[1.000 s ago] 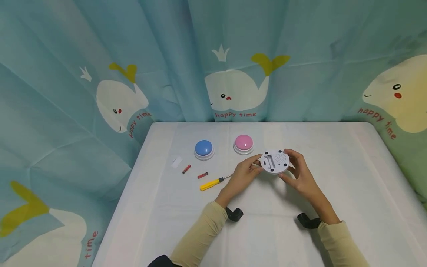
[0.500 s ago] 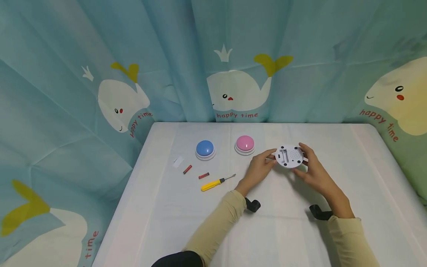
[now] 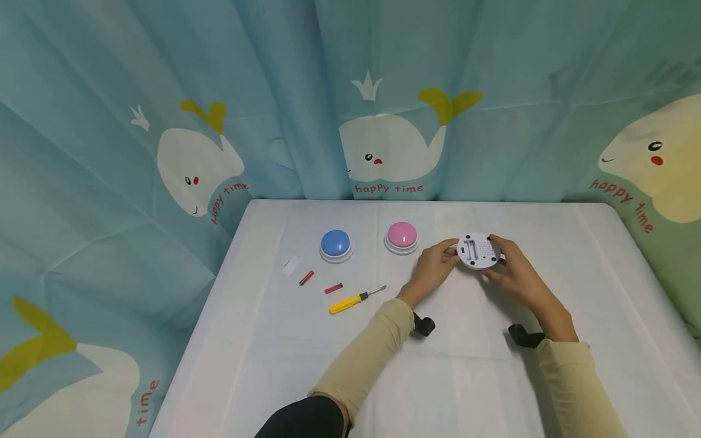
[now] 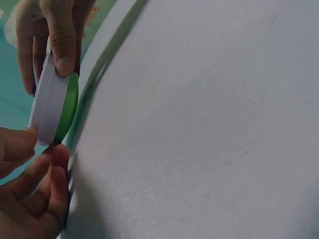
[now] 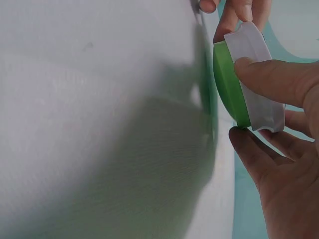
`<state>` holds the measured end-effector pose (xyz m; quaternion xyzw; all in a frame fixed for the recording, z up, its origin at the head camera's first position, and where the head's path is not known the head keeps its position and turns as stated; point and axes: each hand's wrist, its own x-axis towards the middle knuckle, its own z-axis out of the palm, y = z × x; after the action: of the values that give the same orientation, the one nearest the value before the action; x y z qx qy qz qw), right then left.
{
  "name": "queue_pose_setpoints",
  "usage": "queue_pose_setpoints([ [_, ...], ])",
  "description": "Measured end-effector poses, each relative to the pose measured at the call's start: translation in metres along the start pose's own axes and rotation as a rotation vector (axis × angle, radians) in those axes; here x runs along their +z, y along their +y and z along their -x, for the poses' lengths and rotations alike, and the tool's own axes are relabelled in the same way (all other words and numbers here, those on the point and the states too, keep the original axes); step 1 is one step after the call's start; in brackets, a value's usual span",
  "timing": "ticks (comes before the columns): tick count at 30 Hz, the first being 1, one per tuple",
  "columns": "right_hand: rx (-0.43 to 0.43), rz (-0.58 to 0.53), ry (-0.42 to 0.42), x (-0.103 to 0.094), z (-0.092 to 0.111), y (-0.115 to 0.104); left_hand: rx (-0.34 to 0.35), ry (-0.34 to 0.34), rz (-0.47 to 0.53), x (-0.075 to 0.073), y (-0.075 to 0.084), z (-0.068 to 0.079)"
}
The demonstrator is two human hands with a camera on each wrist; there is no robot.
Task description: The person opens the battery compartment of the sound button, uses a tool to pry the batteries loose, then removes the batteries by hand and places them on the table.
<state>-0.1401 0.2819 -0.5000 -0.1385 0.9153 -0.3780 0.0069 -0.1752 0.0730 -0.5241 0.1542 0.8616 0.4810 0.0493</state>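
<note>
Both the left hand [image 3: 431, 269] and the right hand [image 3: 513, 272] hold one round toy [image 3: 484, 249] up over the bench [image 3: 465, 389]. It is white with a green top, but it is upside down, so its battery slot [image 3: 470, 250] shows. The left fingers [image 4: 60, 153] pinch one edge, and the right fingers [image 5: 249, 148] pinch the other. A pink button [image 3: 402, 235] and a blue button [image 3: 335, 243] sit off to the left. Nearer the person lie a white piece [image 3: 291, 266], two red batteries [image 3: 333, 288] and a yellow screwdriver [image 3: 346, 304].
</note>
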Motion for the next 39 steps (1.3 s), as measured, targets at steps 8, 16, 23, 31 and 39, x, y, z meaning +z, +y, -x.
queue_pose_setpoints([
  [8,0.048,-0.006,-0.036,0.0,-0.005,0.004,-0.009,-0.005,-0.081,0.001,0.002,-0.006],
  [16,0.039,-0.03,-0.05,0.001,-0.006,0.006,0.012,-0.049,-0.212,-0.006,0.005,-0.009],
  [23,0.009,-0.005,-0.042,0.003,-0.007,0.005,0.025,-0.096,-0.396,-0.015,0.008,-0.007],
  [31,-0.02,0.053,0.006,-0.001,-0.007,0.001,0.131,-0.001,-0.533,-0.035,0.011,0.003],
  [39,0.009,0.092,-0.006,-0.006,-0.012,-0.015,0.18,0.121,-0.694,-0.062,0.011,0.005],
])
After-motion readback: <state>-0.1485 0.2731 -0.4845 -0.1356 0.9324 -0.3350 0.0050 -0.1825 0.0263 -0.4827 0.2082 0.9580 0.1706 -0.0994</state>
